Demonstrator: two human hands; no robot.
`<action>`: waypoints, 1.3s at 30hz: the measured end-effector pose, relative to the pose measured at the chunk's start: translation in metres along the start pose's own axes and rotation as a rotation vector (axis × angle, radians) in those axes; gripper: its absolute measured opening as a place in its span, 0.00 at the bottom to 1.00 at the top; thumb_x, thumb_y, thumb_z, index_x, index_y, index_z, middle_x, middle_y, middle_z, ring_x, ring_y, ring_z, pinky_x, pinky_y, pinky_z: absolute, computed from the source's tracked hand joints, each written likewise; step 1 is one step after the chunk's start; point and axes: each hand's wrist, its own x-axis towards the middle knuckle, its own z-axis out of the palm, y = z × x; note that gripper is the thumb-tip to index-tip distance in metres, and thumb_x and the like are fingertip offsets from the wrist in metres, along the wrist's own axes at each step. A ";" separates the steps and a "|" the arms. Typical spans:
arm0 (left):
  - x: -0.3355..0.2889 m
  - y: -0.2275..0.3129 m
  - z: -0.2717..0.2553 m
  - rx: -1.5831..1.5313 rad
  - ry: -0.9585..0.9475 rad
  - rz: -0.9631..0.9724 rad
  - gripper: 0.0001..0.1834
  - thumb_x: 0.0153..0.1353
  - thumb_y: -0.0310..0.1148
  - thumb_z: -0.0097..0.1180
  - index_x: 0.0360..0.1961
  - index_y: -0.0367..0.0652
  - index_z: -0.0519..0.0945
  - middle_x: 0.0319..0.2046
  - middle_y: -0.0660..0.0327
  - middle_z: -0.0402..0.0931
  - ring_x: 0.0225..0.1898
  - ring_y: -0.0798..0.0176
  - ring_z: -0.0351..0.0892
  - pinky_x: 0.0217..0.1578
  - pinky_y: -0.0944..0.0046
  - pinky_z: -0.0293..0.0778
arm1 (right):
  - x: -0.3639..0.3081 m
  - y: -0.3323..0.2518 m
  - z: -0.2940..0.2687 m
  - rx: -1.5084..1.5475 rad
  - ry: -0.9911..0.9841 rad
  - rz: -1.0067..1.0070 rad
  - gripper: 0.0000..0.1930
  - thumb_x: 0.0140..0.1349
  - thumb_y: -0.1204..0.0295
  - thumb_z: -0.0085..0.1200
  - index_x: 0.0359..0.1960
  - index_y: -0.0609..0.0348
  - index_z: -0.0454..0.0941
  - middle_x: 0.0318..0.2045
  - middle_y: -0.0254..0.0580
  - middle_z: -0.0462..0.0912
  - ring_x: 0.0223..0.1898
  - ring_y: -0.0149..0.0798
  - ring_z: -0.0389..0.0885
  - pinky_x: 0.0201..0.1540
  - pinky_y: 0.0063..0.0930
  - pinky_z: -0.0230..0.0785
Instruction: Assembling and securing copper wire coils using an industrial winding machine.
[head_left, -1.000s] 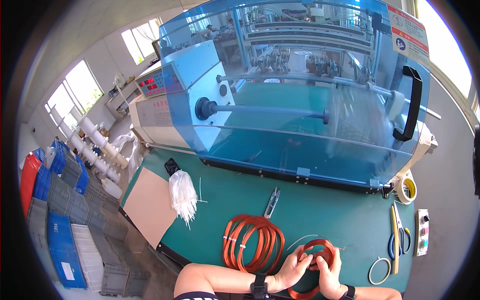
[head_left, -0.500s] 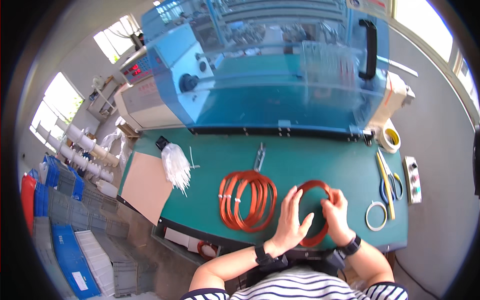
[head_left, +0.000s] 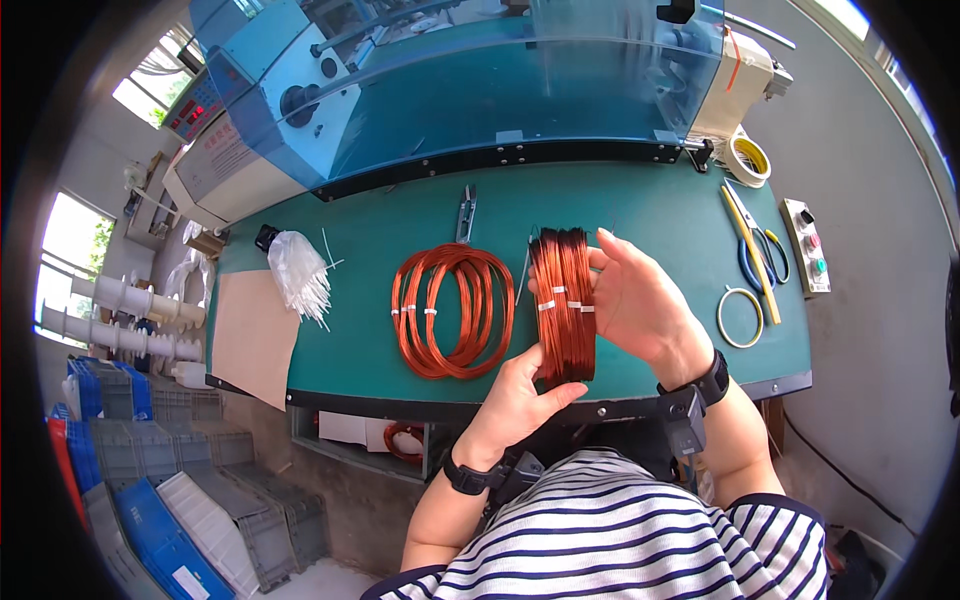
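Note:
A thick bundle of copper wire coils (head_left: 566,345) stands on edge between my hands near the front of the green table, with white ties across its side. My left hand (head_left: 512,405) holds its lower near end, thumb at the bottom and fingers partly hidden behind the wire. My right hand (head_left: 648,308) cups it from the right, palm turned toward it and fingers passing behind. Just left lies a fanned group of looser copper wire coils (head_left: 452,345), also tied in white. Beyond these lies a small metal tool (head_left: 466,213).
A machine with a clear blue cover (head_left: 440,110) spans the table's back. At left are a bag of white ties (head_left: 300,278) and brown cardboard (head_left: 252,335). Scissors (head_left: 748,262), a yellow stick (head_left: 768,285), tape rolls (head_left: 741,318) and a button box (head_left: 806,247) are at right.
The coil bundle has turned from lying round-side up to standing on edge. My left hand has moved to its near end, my right hand to its right side. The view has tilted down.

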 end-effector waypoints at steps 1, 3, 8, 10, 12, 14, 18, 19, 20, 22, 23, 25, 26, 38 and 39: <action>0.000 0.000 -0.001 -0.049 0.004 0.007 0.20 0.55 0.25 0.62 0.49 0.36 0.73 0.42 0.60 0.78 0.42 0.70 0.76 0.48 0.66 0.70 | 0.000 0.000 0.003 0.013 0.017 -0.016 0.24 0.66 0.53 0.42 0.49 0.62 0.71 0.44 0.47 0.78 0.46 0.42 0.77 0.52 0.41 0.68; -0.001 -0.001 -0.003 -0.100 0.004 0.017 0.21 0.55 0.24 0.61 0.51 0.36 0.73 0.42 0.61 0.78 0.42 0.70 0.76 0.48 0.67 0.70 | -0.002 0.000 0.004 0.024 0.036 -0.034 0.21 0.66 0.54 0.44 0.47 0.60 0.73 0.40 0.43 0.79 0.43 0.39 0.77 0.49 0.39 0.69; -0.001 -0.011 -0.004 0.027 -0.027 -0.086 0.22 0.57 0.18 0.55 0.54 0.34 0.72 0.47 0.59 0.77 0.50 0.66 0.74 0.55 0.65 0.66 | -0.001 0.001 -0.004 0.056 -0.039 0.004 0.22 0.67 0.54 0.43 0.49 0.61 0.73 0.43 0.45 0.79 0.45 0.40 0.78 0.51 0.39 0.69; -0.002 -0.018 -0.005 0.008 -0.001 -0.077 0.20 0.58 0.19 0.54 0.53 0.34 0.73 0.46 0.59 0.78 0.49 0.67 0.75 0.54 0.66 0.66 | -0.001 0.001 -0.001 0.075 -0.045 0.006 0.22 0.66 0.54 0.43 0.49 0.62 0.72 0.44 0.45 0.79 0.46 0.40 0.77 0.51 0.40 0.69; 0.000 -0.014 -0.004 -0.010 0.027 -0.068 0.18 0.59 0.20 0.53 0.52 0.34 0.74 0.45 0.59 0.78 0.47 0.67 0.75 0.53 0.66 0.67 | 0.001 0.001 -0.002 0.095 -0.052 0.009 0.23 0.66 0.54 0.43 0.50 0.62 0.72 0.44 0.45 0.79 0.46 0.41 0.77 0.52 0.40 0.69; 0.001 -0.004 0.001 -0.152 0.095 0.001 0.14 0.61 0.23 0.54 0.48 0.32 0.75 0.38 0.64 0.78 0.40 0.73 0.74 0.45 0.72 0.69 | 0.002 0.003 -0.006 0.159 -0.114 -0.005 0.26 0.66 0.53 0.42 0.54 0.64 0.70 0.51 0.52 0.76 0.53 0.46 0.74 0.58 0.43 0.63; 0.006 -0.010 0.004 -0.218 0.161 0.003 0.14 0.63 0.26 0.54 0.48 0.33 0.76 0.37 0.64 0.78 0.38 0.74 0.74 0.43 0.72 0.70 | 0.004 0.010 -0.014 0.158 -0.058 -0.014 0.27 0.66 0.53 0.42 0.55 0.63 0.69 0.51 0.52 0.75 0.53 0.46 0.74 0.58 0.43 0.62; 0.007 -0.011 0.004 -0.251 0.195 0.029 0.14 0.63 0.27 0.54 0.48 0.33 0.76 0.37 0.65 0.78 0.37 0.75 0.74 0.43 0.73 0.69 | 0.003 0.009 -0.011 0.141 -0.061 -0.010 0.27 0.66 0.53 0.42 0.56 0.63 0.68 0.51 0.52 0.75 0.53 0.46 0.74 0.58 0.43 0.62; 0.007 -0.011 0.005 -0.284 0.231 0.055 0.14 0.63 0.28 0.55 0.48 0.33 0.76 0.37 0.65 0.78 0.37 0.76 0.73 0.42 0.73 0.69 | 0.001 0.008 -0.009 0.123 -0.064 -0.005 0.27 0.66 0.53 0.42 0.56 0.63 0.68 0.51 0.52 0.75 0.53 0.46 0.74 0.58 0.43 0.62; 0.009 -0.014 0.008 -0.274 0.253 0.053 0.13 0.63 0.29 0.54 0.46 0.33 0.77 0.35 0.65 0.79 0.36 0.76 0.73 0.40 0.74 0.69 | 0.001 0.011 -0.010 0.126 -0.076 -0.013 0.26 0.66 0.54 0.42 0.56 0.63 0.68 0.51 0.52 0.75 0.53 0.46 0.73 0.58 0.42 0.63; 0.010 -0.016 0.012 -0.226 0.253 0.034 0.12 0.63 0.29 0.54 0.46 0.33 0.77 0.34 0.65 0.79 0.35 0.76 0.73 0.39 0.74 0.69 | 0.002 0.012 -0.010 0.124 -0.057 -0.023 0.25 0.66 0.55 0.42 0.56 0.63 0.68 0.51 0.51 0.75 0.53 0.46 0.73 0.58 0.42 0.63; 0.011 -0.012 0.018 -0.160 0.305 0.046 0.11 0.63 0.29 0.54 0.44 0.34 0.78 0.31 0.67 0.79 0.33 0.76 0.74 0.36 0.75 0.70 | 0.001 0.012 -0.009 0.122 -0.041 -0.032 0.24 0.66 0.56 0.42 0.55 0.63 0.68 0.51 0.51 0.74 0.53 0.46 0.73 0.57 0.41 0.64; 0.011 -0.011 0.017 -0.160 0.300 0.045 0.11 0.63 0.29 0.54 0.44 0.34 0.78 0.31 0.67 0.79 0.33 0.76 0.74 0.36 0.75 0.70 | -0.001 0.011 -0.011 0.115 -0.009 -0.033 0.22 0.66 0.57 0.43 0.52 0.62 0.69 0.50 0.50 0.75 0.52 0.45 0.74 0.55 0.41 0.66; 0.012 -0.010 0.036 -0.104 0.139 0.034 0.10 0.66 0.33 0.51 0.40 0.36 0.75 0.25 0.64 0.72 0.28 0.73 0.72 0.32 0.72 0.68 | 0.007 0.007 -0.015 0.079 0.100 -0.058 0.18 0.66 0.63 0.47 0.49 0.66 0.69 0.51 0.53 0.72 0.53 0.44 0.73 0.53 0.40 0.68; 0.011 -0.013 0.038 -0.028 0.122 0.058 0.11 0.68 0.35 0.47 0.39 0.38 0.75 0.20 0.68 0.68 0.23 0.77 0.66 0.25 0.74 0.62 | 0.012 0.006 -0.029 -0.165 0.159 -0.154 0.19 0.65 0.61 0.49 0.49 0.64 0.70 0.50 0.49 0.73 0.51 0.41 0.72 0.51 0.37 0.67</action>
